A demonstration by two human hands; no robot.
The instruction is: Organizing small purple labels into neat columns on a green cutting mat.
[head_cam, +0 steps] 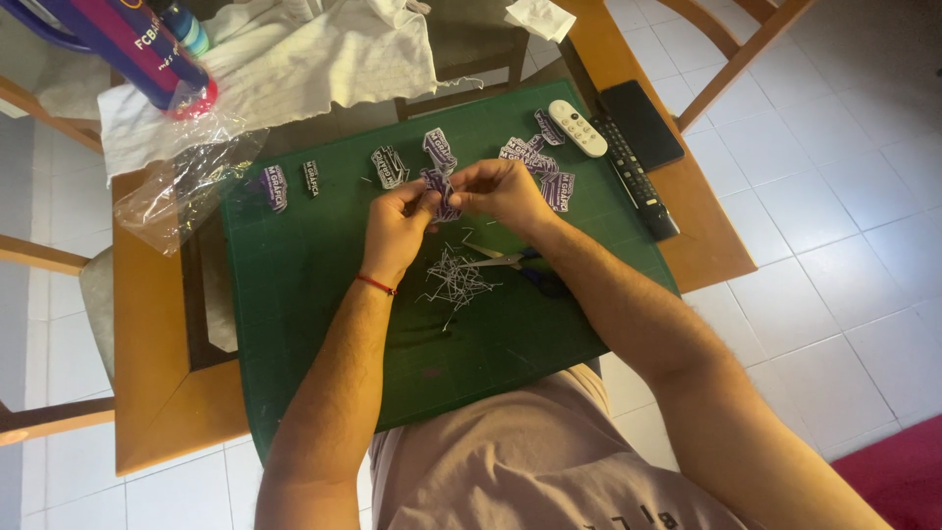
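Lap: nearest us, a beige shirt (pixel 510 461) at 6 o'clock, with both bare forearms reaching up over the mat.
Mat: a dark green cutting mat (pixel 324 324) covers the wooden table (pixel 157 393), giving a flat bed for small work.
Left hand (pixel 395 228): closed in a pinch on a purple and white sticker (pixel 439 189), a red thread at the wrist.
Right hand (pixel 500 191): also pinching that sticker from 3 o'clock, so we see it held taut between both hands, above the mat's centre.
Scraps: thin white paper slivers (pixel 453 280) lie heaped just below the hands.
Scissors (pixel 515 263): lying flat beside the slivers, within reach.
Cut stickers (pixel 388 165): spread along 12 o'clock, apart from the scraps.
Remotes: a white remote (pixel 577 128) and a black remote (pixel 638 177) at 2 o'clock, off to the side.
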